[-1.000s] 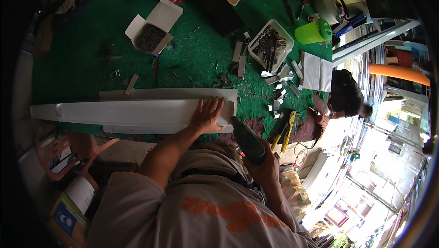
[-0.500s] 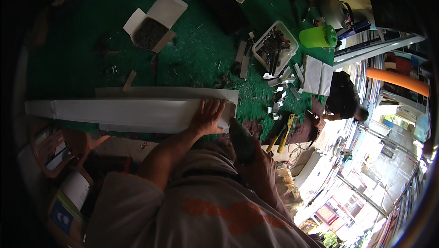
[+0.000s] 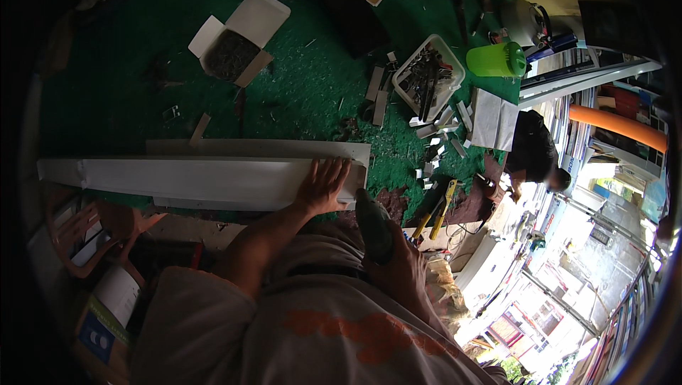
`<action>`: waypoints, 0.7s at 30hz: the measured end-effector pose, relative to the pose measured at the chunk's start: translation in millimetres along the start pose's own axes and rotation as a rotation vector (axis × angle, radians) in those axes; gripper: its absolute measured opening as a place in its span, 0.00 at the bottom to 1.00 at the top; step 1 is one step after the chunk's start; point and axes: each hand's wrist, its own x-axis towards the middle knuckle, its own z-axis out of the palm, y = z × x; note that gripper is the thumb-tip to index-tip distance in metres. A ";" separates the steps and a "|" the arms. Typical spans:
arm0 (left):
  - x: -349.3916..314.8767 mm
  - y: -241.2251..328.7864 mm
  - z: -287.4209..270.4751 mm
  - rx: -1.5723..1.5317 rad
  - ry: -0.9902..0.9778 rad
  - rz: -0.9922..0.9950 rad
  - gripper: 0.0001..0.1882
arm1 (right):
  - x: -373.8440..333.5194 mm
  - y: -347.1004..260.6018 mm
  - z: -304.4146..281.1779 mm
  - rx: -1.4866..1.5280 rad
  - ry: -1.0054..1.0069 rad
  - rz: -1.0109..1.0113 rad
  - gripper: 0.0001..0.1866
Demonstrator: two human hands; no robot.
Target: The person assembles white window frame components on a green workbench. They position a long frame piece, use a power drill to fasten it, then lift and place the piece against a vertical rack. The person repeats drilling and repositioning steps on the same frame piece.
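Observation:
A long white profile [image 3: 177, 177], like a shallow channel, lies along the near edge of the green-covered table. My left hand [image 3: 325, 187] is spread across its right part, fingers over the far edge and thumb near the close edge. In my right hand [image 3: 399, 270] is a dark green drill-like power tool [image 3: 374, 229], pointed at the profile's right end. Whether its tip touches the profile cannot be made out. A flat pale strip [image 3: 284, 148] shows behind the profile.
Yellow-handled cutters [image 3: 445, 207] lie right of the tool. Beyond are small cut pieces [image 3: 447, 123], a white tub of metal parts [image 3: 455, 79], a green lidded container [image 3: 494, 60] and an open box [image 3: 231, 55]. Another person [image 3: 533, 147] is at the right; a brown chair [image 3: 117, 221] stands left.
The power tool and my right hand have shifted slightly downward and left. My left hand stays on the profile. At the right, the other person's hand has moved a little.

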 end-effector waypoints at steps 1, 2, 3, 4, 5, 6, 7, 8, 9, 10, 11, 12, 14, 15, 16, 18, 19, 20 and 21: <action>0.1 0.1 0.1 0.000 -0.003 -0.001 0.65 | -0.1 0.4 0.2 0.005 -0.001 -0.010 0.42; -0.1 0.1 -0.1 -0.001 -0.003 0.000 0.65 | 0.0 0.7 0.6 -0.001 -0.005 -0.010 0.42; -0.2 0.1 -0.3 -0.003 -0.016 -0.001 0.65 | 0.0 1.0 1.1 -0.013 -0.009 -0.006 0.42; -0.2 -0.1 -0.8 -0.005 -0.026 0.000 0.65 | 0.0 1.4 1.4 0.000 -0.003 -0.013 0.42; -0.2 -0.3 -1.2 -0.010 -0.028 -0.001 0.66 | 0.1 1.7 2.1 0.005 0.002 -0.016 0.42; 0.1 -0.4 -1.6 -0.016 -0.052 -0.003 0.66 | 0.2 2.1 2.5 0.009 0.007 -0.020 0.42; 0.3 -0.6 -2.0 -0.023 -0.068 -0.007 0.66 | 0.2 2.5 3.1 0.007 0.000 -0.023 0.42; 0.7 -0.9 -2.4 -0.030 -0.084 -0.010 0.66 | -0.1 2.6 3.7 0.004 -0.008 -0.026 0.42; 1.2 -1.2 -2.8 -0.031 -0.102 -0.010 0.66 | -0.3 2.8 4.0 0.002 -0.014 -0.029 0.42; 1.5 -1.5 -3.1 -0.031 -0.119 -0.010 0.66 | -0.7 2.7 4.5 -0.003 -0.016 -0.029 0.42; 2.0 -1.8 -3.3 -0.034 -0.127 -0.011 0.67 | -1.2 2.7 4.6 -0.008 -0.018 -0.028 0.42; 2.5 -1.9 -3.4 -0.028 -0.142 -0.008 0.67 | -1.4 2.7 4.4 -0.013 -0.020 -0.027 0.41; 3.4 -2.3 -3.5 -0.020 -0.137 -0.004 0.67 | -1.7 2.6 3.5 0.005 -0.021 -0.022 0.41; 3.5 -2.4 -3.4 -0.023 -0.146 -0.003 0.67 | -1.5 2.5 3.0 0.006 -0.017 -0.018 0.41; 3.7 -2.7 -3.3 -0.027 -0.143 -0.003 0.67 | -1.6 2.4 2.3 0.010 -0.024 -0.018 0.40; 3.8 -3.3 -2.8 -0.032 -0.136 0.000 0.67 | -0.5 2.2 1.6 -0.011 -0.025 -0.015 0.40; 3.6 -3.6 -2.6 -0.035 -0.135 0.003 0.67 | -0.1 2.0 1.5 0.008 -0.019 -0.024 0.40; 3.3 -3.7 -2.4 -0.033 -0.125 0.003 0.67 | 0.6 1.7 1.8 0.016 -0.010 -0.031 0.40; 3.2 -4.2 -2.2 -0.033 -0.124 0.004 0.67 | 1.5 1.4 2.5 0.025 -0.001 -0.041 0.40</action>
